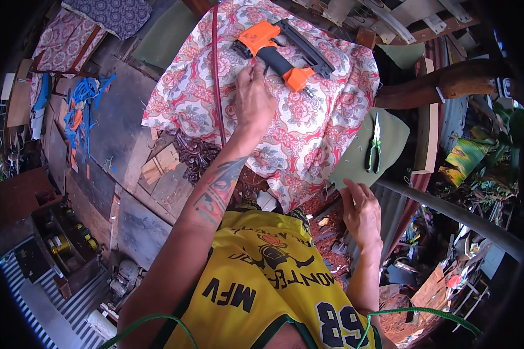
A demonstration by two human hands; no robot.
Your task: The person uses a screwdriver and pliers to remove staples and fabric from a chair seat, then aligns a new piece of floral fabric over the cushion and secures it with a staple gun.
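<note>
My left hand (254,98) rests on a floral red-and-white fabric (305,119), its fingers stretched forward and nothing plainly held. Its fingertips lie just below an orange and black pneumatic stapler (268,46), beside its grip; whether they touch it I cannot tell. The stapler lies on its side on the fabric. My right hand (362,214) is open, with loosely bent fingers, near the edge of an olive-green padded piece (393,136). On that piece lie long-nose pliers (375,148) with green and black handles, tips pointing away from me.
A dark red hose (216,75) runs over the fabric's left part. Blue straps (81,110) lie tangled on boards at left. A wooden tool box (64,241) stands lower left. A curved wooden piece (442,87) and a grey pipe (454,215) stretch along the right.
</note>
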